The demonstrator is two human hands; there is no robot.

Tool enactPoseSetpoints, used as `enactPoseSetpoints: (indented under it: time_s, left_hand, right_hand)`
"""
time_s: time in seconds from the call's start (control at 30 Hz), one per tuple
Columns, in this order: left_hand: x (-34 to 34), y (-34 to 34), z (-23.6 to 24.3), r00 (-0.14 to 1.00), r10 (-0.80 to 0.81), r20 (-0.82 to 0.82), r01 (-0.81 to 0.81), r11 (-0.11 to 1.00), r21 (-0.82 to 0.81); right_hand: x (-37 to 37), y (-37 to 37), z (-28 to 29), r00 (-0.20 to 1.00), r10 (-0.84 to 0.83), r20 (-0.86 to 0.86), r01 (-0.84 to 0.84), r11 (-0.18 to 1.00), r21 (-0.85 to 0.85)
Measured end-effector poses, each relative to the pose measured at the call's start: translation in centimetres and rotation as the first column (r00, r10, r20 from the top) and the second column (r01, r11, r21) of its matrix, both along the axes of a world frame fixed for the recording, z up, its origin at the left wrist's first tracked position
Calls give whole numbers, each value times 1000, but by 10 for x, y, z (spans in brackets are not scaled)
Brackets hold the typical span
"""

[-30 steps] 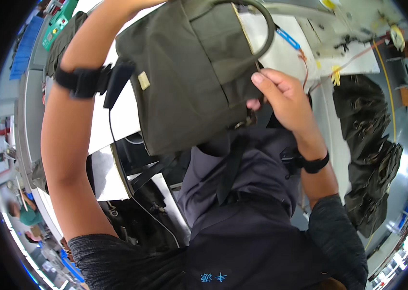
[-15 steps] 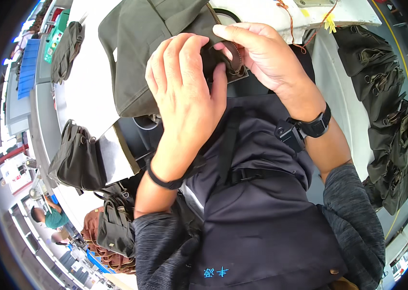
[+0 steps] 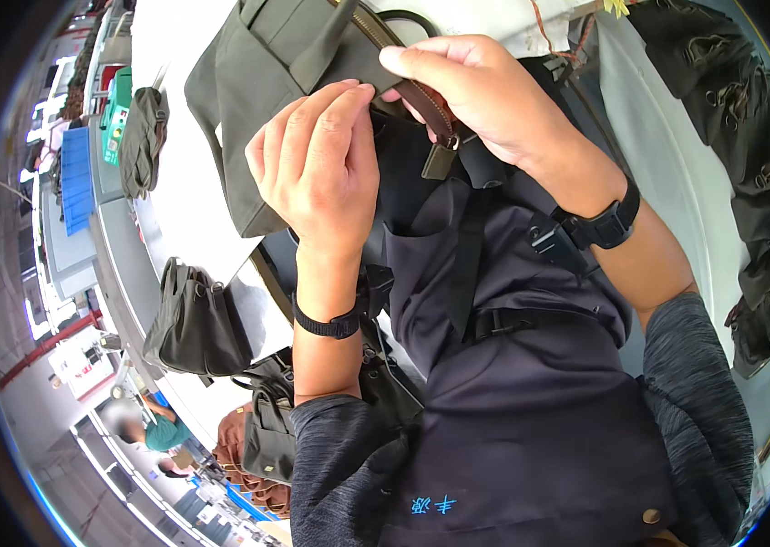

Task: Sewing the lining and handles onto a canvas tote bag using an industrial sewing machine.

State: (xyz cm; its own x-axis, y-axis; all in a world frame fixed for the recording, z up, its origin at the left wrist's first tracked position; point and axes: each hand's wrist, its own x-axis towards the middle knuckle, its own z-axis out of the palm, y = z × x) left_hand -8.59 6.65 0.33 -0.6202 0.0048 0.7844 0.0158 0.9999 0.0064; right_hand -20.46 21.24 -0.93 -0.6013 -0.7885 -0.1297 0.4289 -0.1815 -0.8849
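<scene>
An olive-grey fabric bag lies at the top of the view, on the white table in front of me. Along its edge runs a brass-toothed zipper with a loose brown end, from which a small olive tab hangs. My left hand is closed on the bag's near edge, its fingers curled and their tips partly hidden. Pinched between thumb and fingers, the zipper is in my right hand, just above the brown end.
A white work table bears another folded dark bag and an upright dark handbag. Several dark bag pieces hang or lie at the right. Brown pieces are piled at lower left. A person in a green top sits farther off.
My left fingers have drawn together and shifted left along the bag's edge. The brown zipper end now hangs free below my right hand, its tab showing. The whole view has shifted slightly.
</scene>
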Motion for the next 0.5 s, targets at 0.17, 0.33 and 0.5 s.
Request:
enactPoseSetpoints:
  time_s: [0.17, 0.33, 0.5]
  left_hand:
    - [0, -1, -3, 1000, 1, -1, -1, 1000, 24]
    - [-1, -1, -4, 1000, -6, -18, 7, 1000, 26]
    - [-1, -1, -4, 1000, -2, -8, 2, 999, 38]
  right_hand:
    - [2, 2, 5, 1000, -19, 4, 19, 1000, 25]
    - [5, 0, 10, 999, -18, -32, 20, 998, 67]
    - [2, -3, 2, 985, 29, -168, -27, 1000, 11]
